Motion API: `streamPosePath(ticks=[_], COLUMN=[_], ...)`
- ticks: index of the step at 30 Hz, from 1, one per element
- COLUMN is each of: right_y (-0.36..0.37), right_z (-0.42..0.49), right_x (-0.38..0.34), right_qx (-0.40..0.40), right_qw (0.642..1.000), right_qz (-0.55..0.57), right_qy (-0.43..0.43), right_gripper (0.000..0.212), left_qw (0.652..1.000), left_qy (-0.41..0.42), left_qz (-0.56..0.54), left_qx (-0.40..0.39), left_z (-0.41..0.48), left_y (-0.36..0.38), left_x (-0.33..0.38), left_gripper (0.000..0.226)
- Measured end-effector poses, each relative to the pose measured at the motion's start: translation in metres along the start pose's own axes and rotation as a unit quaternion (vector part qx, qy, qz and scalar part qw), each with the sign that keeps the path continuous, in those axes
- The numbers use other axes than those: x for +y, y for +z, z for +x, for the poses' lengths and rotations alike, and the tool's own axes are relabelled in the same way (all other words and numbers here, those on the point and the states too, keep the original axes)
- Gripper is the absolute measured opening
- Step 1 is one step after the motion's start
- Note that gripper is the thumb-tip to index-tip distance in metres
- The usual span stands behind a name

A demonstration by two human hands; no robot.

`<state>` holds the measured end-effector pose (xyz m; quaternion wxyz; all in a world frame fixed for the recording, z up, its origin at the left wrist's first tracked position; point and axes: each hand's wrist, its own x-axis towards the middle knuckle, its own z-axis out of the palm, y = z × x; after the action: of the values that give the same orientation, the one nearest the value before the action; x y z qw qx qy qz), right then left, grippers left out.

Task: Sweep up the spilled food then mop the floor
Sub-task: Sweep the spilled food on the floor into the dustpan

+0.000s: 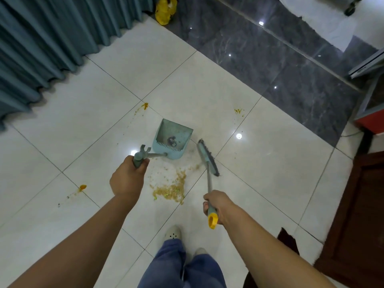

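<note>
A pile of spilled yellowish food crumbs (172, 189) lies on the white tile floor in front of my feet. My left hand (127, 177) grips the handle of a light blue dustpan (171, 140), which stands on the floor just beyond the pile with some dark debris inside. My right hand (216, 206) holds the grey, yellow-tipped handle of a broom (207, 157). The broom head rests on the floor to the right of the dustpan, at the pile's upper right edge. Orange smears mark the floor at the far middle (144, 106), at the left (82, 187) and at the right (238, 111).
Blue-grey curtains (47, 38) hang along the left. A yellow bag (165, 10) lies at the top by the curtain. Dark marble floor (270, 65) runs diagonally at the upper right. A dark wooden piece of furniture (357, 215) and a red box (372, 121) stand at the right.
</note>
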<state>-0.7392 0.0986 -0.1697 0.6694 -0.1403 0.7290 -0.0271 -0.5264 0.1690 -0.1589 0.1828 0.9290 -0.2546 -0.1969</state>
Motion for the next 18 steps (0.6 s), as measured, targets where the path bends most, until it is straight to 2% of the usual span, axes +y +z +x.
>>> streamPosePath(ticks=[7, 11, 18], right_y=[0.027, 0.024, 0.005], right_z=[-0.022, -0.027, -0.005], right_x=[0.028, 0.026, -0.05], right_qx=[-0.049, -0.045, -0.021], right_qw=[0.997, 0.995, 0.994], right_qz=[-0.056, -0.083, -0.089], right_qy=[0.012, -0.007, -0.059], right_gripper=[0.014, 0.022, 0.017], left_qw=[1.0, 0.999, 0.995], left_qy=[-0.018, -0.041, -0.082], left_qz=[-0.014, -0.012, -0.009], left_qx=[0.014, 0.021, 0.049], left_z=[0.006, 0.009, 0.016], left_y=[-0.011, -0.018, -0.023], left_x=[-0.012, -0.016, -0.017], left_gripper=[0.035, 0.036, 0.041])
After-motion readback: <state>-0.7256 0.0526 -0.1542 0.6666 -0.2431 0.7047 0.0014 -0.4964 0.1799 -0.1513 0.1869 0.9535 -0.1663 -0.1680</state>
